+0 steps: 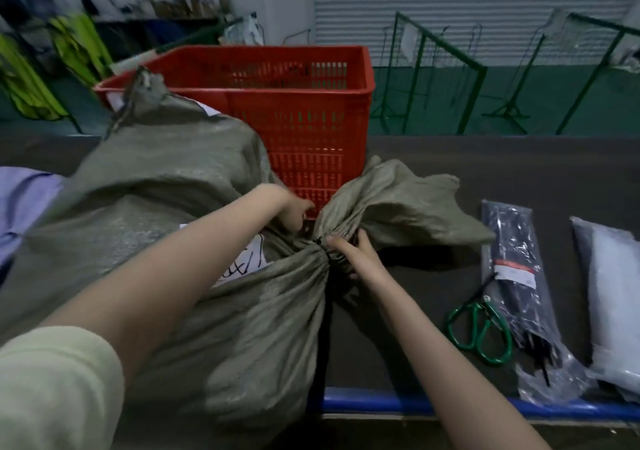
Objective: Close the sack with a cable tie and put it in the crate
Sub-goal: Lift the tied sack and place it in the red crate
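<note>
The grey-green sack (166, 186) lies on its side on the dark tabletop (485, 172), its bulk leaning against the red crate (298, 103) that stands behind it. Its mouth is gathered into a tight neck just in front of the crate; the loose flap fans out past the neck. A black cable tie (320, 243) circles the neck. Your left hand (294, 212) sits on the crate side of the neck, fingers curled onto the gathered cloth. Your right hand (356, 247) is on the near side, fingers pinching at the tie; whether they grip the tie or the cloth cannot be told. Well apart from the crate, toward the tabletop's near edge: green-handled scissors (481, 328), touching a clear pack of black cable ties (519, 276).
</note>
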